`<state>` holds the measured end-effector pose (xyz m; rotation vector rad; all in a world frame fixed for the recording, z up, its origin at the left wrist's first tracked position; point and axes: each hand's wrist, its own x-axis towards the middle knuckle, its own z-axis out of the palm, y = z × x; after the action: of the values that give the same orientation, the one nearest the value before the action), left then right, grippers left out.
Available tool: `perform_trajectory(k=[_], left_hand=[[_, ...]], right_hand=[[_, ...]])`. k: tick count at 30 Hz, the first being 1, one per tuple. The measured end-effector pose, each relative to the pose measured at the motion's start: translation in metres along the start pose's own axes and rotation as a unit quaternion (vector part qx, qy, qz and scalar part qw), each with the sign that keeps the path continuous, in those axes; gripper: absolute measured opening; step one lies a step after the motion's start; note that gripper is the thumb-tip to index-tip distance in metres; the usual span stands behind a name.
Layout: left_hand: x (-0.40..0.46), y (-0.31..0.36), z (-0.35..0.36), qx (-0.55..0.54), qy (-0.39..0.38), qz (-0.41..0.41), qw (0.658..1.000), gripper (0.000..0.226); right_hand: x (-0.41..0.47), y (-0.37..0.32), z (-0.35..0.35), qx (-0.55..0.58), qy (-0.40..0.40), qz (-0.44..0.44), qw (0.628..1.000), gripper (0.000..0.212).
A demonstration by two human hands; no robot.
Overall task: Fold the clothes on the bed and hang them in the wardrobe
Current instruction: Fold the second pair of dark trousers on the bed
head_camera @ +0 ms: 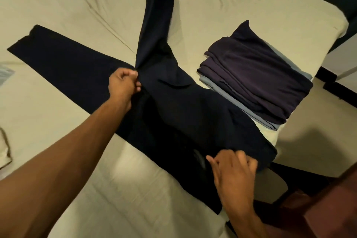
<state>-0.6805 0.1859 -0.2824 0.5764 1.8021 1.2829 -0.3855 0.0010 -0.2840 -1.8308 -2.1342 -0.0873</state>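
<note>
Dark navy trousers (185, 114) lie spread across the cream bed (58, 6). One leg stretches flat to the left, the other sticks up toward the far side. My left hand (123, 83) pinches the fabric at the crotch, where the two legs meet. My right hand (233, 168) grips the waistband at the bed's near right edge, fingers curled into the cloth. To the right sits a folded stack: a dark purple garment (257, 75) on top of a light grey-blue one (270, 124).
The bed's right edge drops to a pale floor (309, 150) with dark furniture (332, 83) beyond. A brown wooden piece (332, 206) stands at the bottom right. A patterned cloth (4, 73) and a cream fold (4, 152) show at the left edge.
</note>
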Motion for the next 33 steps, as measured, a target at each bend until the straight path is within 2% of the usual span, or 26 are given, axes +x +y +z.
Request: perform_trajectory(k=[2, 5, 8, 10, 12, 14, 16, 18, 20, 23, 25, 27, 29, 31, 33], left_hand=[[-0.003, -0.028, -0.017, 0.040, 0.046, -0.058, 0.996, 0.024], [-0.004, -0.043, -0.027, 0.072, 0.076, -0.098, 0.990, 0.020], [-0.002, -0.036, -0.020, 0.081, 0.039, -0.113, 0.990, 0.012], [0.001, -0.028, -0.016, 0.077, 0.008, -0.130, 0.989, 0.019], [0.005, -0.020, -0.013, 0.090, -0.002, -0.137, 0.986, 0.030], [0.006, -0.011, -0.009, 0.100, 0.007, -0.120, 0.988, 0.022], [0.008, -0.003, -0.003, 0.102, 0.026, -0.097, 0.990, 0.030], [0.006, 0.007, 0.001, 0.091, 0.033, -0.070, 0.993, 0.041], [0.002, 0.017, 0.001, 0.056, 0.008, -0.047, 0.997, 0.043], [-0.010, 0.030, -0.014, -0.027, -0.044, -0.008, 0.999, 0.028], [-0.017, 0.023, -0.032, -0.077, -0.049, -0.005, 0.996, 0.024], [-0.021, -0.007, -0.051, -0.077, 0.008, -0.054, 0.996, 0.029], [-0.023, -0.043, -0.066, -0.029, 0.079, -0.126, 0.988, 0.031], [-0.021, -0.069, -0.074, 0.034, 0.106, -0.159, 0.981, 0.030], [-0.017, -0.072, -0.072, 0.080, 0.094, -0.143, 0.982, 0.024]], right_hand=[[-0.015, -0.012, 0.012, -0.031, -0.047, -0.047, 0.997, 0.022], [-0.031, -0.022, 0.025, -0.043, -0.101, -0.073, 0.991, 0.030], [-0.030, -0.024, 0.018, -0.038, -0.072, -0.044, 0.996, 0.015], [-0.021, -0.023, 0.008, -0.037, -0.060, -0.005, 0.997, 0.022], [-0.012, -0.020, 0.003, -0.048, -0.082, 0.021, 0.995, 0.032], [-0.004, -0.014, 0.006, -0.074, -0.126, 0.021, 0.989, 0.043], [0.004, -0.006, 0.012, -0.077, -0.141, 0.016, 0.987, 0.039], [0.010, 0.001, 0.012, -0.067, -0.127, 0.009, 0.990, 0.032], [0.010, 0.005, 0.005, -0.049, -0.096, 0.011, 0.994, 0.028], [0.001, 0.006, -0.011, 0.005, -0.067, 0.006, 0.998, 0.033], [-0.010, -0.003, -0.015, 0.012, -0.067, -0.022, 0.997, 0.035], [-0.023, -0.018, -0.009, -0.001, -0.102, -0.074, 0.992, 0.025], [-0.034, -0.034, 0.003, -0.012, -0.186, -0.098, 0.978, 0.021], [-0.039, -0.046, 0.014, -0.033, -0.277, -0.085, 0.956, 0.046], [-0.036, -0.050, 0.020, -0.037, -0.318, -0.065, 0.945, 0.063]])
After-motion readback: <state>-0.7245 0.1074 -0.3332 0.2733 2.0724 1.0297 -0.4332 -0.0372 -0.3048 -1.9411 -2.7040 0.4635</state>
